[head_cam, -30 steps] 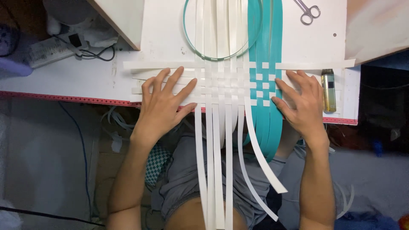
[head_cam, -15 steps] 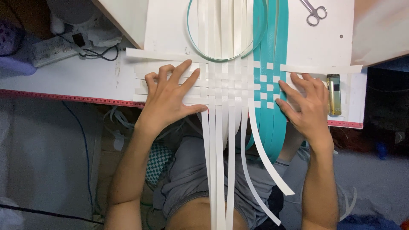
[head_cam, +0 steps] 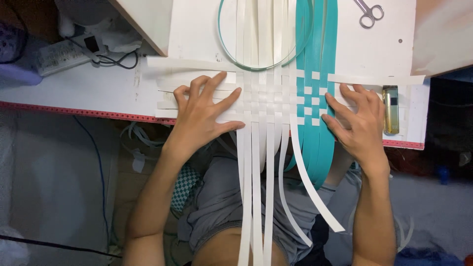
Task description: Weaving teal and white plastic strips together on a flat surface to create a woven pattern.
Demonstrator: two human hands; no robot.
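A woven patch of white strips point(head_cam: 268, 101) and teal strips point(head_cam: 315, 59) lies on the white table point(head_cam: 88, 91). My left hand point(head_cam: 202, 111) rests flat on the left ends of the horizontal white strips, fingers spread. On the right side my right hand point(head_cam: 357, 120) presses its fingertips on the strips' right ends next to the teal weave. Long white strips hang down over the table's front edge onto my lap; the teal ones hang beside them.
A teal hoop point(head_cam: 231, 54) lies under the strips at the back. Scissors point(head_cam: 368, 12) sit at the far right, a small lighter-like object point(head_cam: 390, 108) by my right hand. A power strip point(head_cam: 61, 51) with cables is at the left.
Both hands stay pressed on the weave. My left fingers have spread a little further right over the horizontal strips; the view has shifted slightly.
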